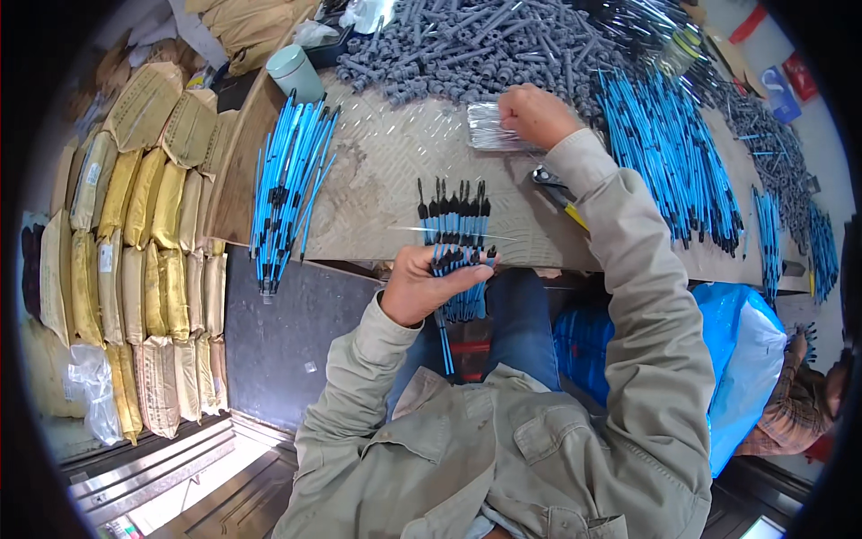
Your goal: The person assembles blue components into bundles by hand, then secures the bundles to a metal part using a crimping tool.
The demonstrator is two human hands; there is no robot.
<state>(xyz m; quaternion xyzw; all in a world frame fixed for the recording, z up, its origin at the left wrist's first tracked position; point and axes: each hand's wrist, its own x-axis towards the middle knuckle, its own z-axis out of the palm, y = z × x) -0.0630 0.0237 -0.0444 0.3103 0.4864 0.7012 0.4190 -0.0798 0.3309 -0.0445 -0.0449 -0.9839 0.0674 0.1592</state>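
Note:
My left hand (420, 289) is closed around a bunch of thin blue tubes (460, 228) with black tips, held upright over my lap near the table's front edge. A thin clear strip lies across the bunch just above my thumb. At the far middle of the table, my right hand (539, 115) has its fingers curled in at a packet of thin clear strips (489, 128); what the fingers hold, if anything, is hidden. Beside my right sleeve lies a hand tool with yellow on its handle (558, 192), partly covered by the arm.
Grey plastic plugs (458, 49) are heaped at the back. More blue tubes lie at left (289, 184) and right (669, 162). A pale green canister (294, 72) stands at back left. Stacked brown packages (135, 260) fill the left side. Another person's sleeve (790, 404) shows at far right.

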